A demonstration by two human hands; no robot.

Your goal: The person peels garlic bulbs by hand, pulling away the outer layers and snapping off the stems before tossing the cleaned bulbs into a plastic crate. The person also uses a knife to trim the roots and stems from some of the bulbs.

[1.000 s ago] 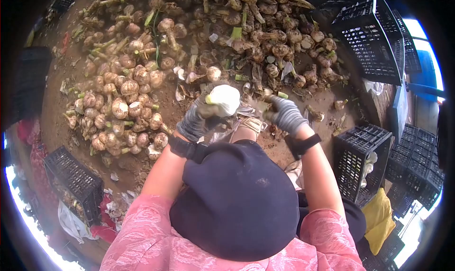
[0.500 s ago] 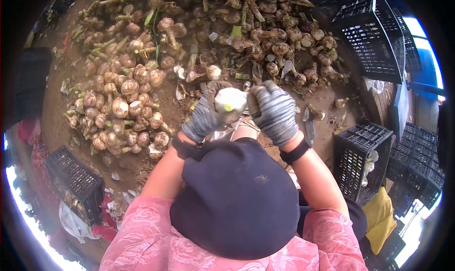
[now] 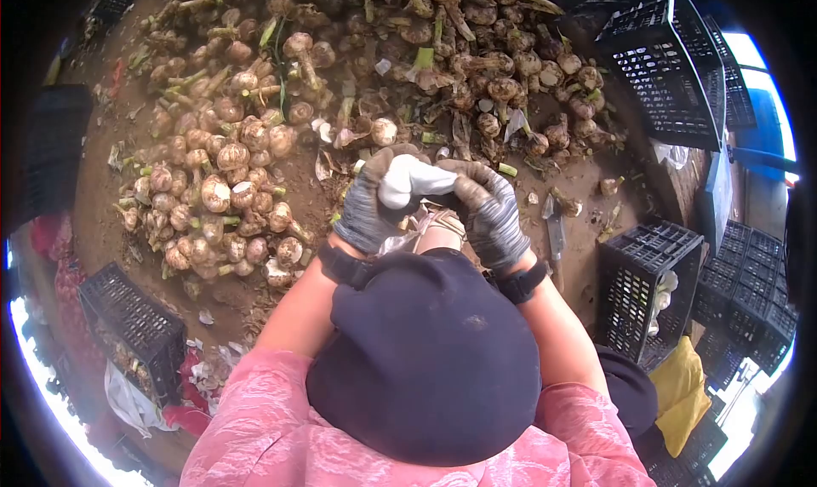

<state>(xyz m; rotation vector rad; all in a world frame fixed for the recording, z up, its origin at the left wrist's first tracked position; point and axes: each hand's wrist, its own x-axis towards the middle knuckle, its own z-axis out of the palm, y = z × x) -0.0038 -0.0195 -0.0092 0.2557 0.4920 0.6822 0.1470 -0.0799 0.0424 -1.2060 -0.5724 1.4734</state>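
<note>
Between my hands is a garlic bulb (image 3: pixel 397 186), white and clean, with a pale neck stretching toward the right. My left hand (image 3: pixel 367 204), in a grey work glove with soiled fingers, is wrapped round the bulb's left side. My gloved right hand (image 3: pixel 492 214) pinches the end of the pale neck, fingers bent over it. Just beyond my hands lies a whitish bulb (image 3: pixel 385 131) on the soil. A knife (image 3: pixel 556 236) rests on the ground to the right of my right hand.
A heap of untrimmed garlic (image 3: pixel 502 61) spreads ahead, with trimmed-looking bulbs (image 3: pixel 234 157) piled at the left. Black plastic crates stand at the upper right (image 3: pixel 659 70), right (image 3: pixel 651 274) and lower left (image 3: pixel 132 325). A yellow cloth (image 3: pixel 681 393) hangs at the lower right.
The bulb has turned, so its neck now points right instead of its cut end facing me. My right hand has lowered slightly and now grips the neck.
</note>
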